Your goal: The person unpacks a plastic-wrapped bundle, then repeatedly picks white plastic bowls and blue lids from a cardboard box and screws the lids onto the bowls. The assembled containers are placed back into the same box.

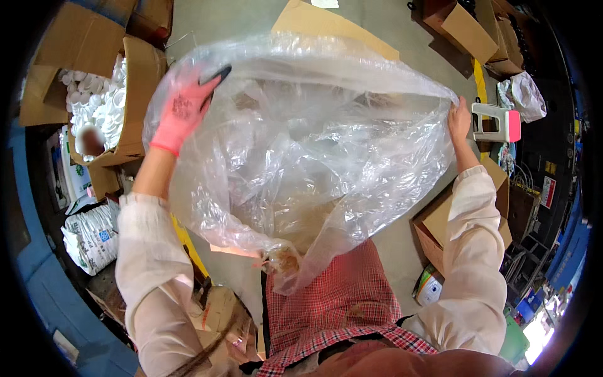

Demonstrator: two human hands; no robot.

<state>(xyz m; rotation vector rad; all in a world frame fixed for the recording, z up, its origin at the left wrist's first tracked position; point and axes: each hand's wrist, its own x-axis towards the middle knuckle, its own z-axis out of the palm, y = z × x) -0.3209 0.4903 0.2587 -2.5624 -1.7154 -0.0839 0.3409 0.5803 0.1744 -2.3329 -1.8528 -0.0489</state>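
I see the right hand (460,119), bare, with fingers closed on the right edge of a large clear plastic bag (389,157). Left hand (184,112), in a pink glove with dark fingertips, lies against the bag's far left part; from my end I cannot tell whether its fingers pinch the film. Bag spread wide between both hands, crumpled in the middle, its near end hanging in front of a red checked apron (339,283).

Outward, left: open cardboard box (143,94) filled with small white parts (103,113); nearer, a white sack (92,239). Far side: flat cardboard sheet (333,25) on the grey floor (232,22). Right: white frame-like piece with a pink end (496,123), just beyond the right hand; a crumpled white bag (527,97) farther right. Near right, partly behind the forearm, another cardboard box (433,232).
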